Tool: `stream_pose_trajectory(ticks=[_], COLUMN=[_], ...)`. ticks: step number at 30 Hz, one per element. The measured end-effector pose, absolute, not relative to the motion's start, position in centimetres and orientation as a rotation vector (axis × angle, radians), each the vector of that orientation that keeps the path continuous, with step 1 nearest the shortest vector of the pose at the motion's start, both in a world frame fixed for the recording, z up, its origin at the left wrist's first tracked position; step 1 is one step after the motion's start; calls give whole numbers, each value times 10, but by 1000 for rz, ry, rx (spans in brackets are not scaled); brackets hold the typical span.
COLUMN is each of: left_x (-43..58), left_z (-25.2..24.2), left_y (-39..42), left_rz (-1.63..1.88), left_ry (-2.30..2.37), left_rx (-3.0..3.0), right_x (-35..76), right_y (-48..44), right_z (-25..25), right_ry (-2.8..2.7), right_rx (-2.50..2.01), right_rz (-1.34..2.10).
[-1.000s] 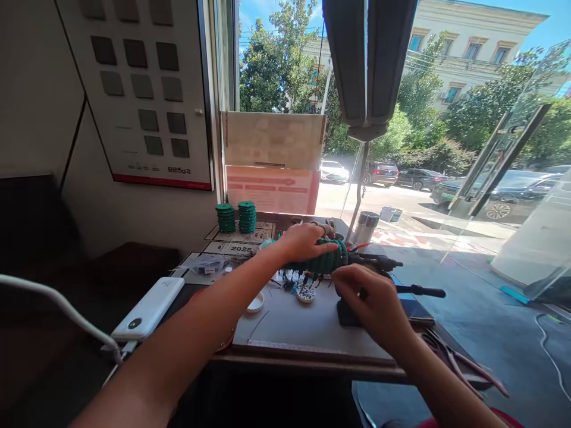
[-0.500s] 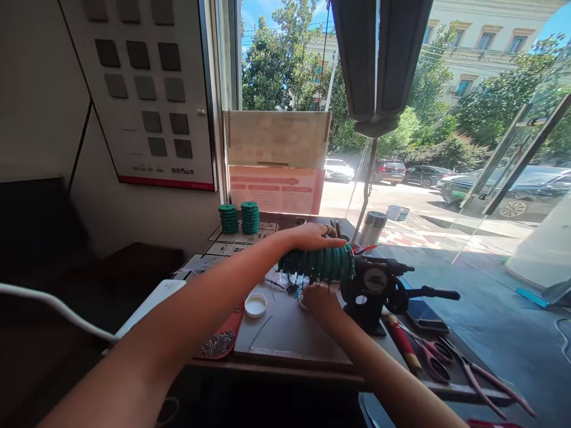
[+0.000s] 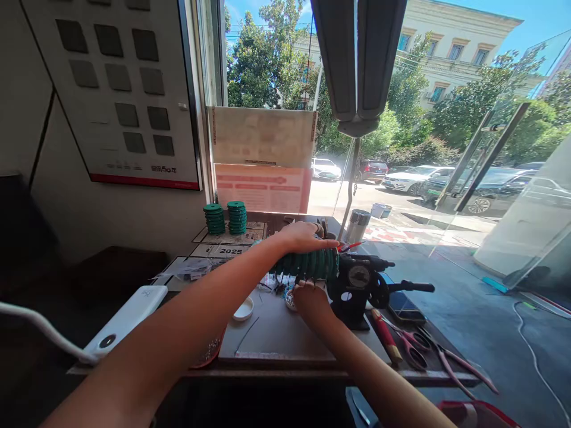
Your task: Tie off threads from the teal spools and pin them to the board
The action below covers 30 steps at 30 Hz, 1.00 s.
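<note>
A row of green discs [image 3: 307, 264] sits on the shaft of a black hand-crank winder [image 3: 359, 285] at the middle of the desk. My left hand [image 3: 303, 236] lies on top of that row, fingers stretched flat along it. My right hand [image 3: 310, 297] is under the row, fingers curled down at a small white dish [image 3: 291, 301] of tiny parts; what they pinch is hidden. The winder's crank handle [image 3: 410, 287] points right.
Two stacks of green discs [image 3: 225, 217] stand at the back by the window. A white lid [image 3: 244, 309], a white power bank [image 3: 127, 318] with cable, a red tray [image 3: 209, 351], red-handled scissors and pliers [image 3: 413, 345], a phone [image 3: 401, 306] and a metal cup [image 3: 357, 226] lie around.
My right hand left the winder's crank side and moved left under the green discs to the small dish. My left hand stayed on top of the discs.
</note>
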<state>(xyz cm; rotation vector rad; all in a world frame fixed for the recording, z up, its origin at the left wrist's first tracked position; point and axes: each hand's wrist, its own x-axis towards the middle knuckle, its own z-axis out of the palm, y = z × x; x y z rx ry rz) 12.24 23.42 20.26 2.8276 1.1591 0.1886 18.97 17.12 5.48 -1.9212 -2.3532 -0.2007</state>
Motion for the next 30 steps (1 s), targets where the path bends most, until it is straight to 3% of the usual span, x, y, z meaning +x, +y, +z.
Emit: stream_pose_trajectory(ticks=[12, 19, 24, 30], left_x=[123, 123, 123, 123], left_z=[200, 203, 207, 208], left_y=[232, 240, 243, 240], left_rz=[238, 211, 162, 171], left_ry=[1187, 1132, 1098, 1107], left_rx=[2795, 2704, 2649, 2632], right_x=[188, 247, 279, 270], right_y=[138, 97, 115, 124], right_z=[64, 108, 148, 153], right_ry=[-2193, -1481, -1249, -1232], right_rx=[-1766, -1222, -1165, -1166], right_rz=[11, 776, 841, 852])
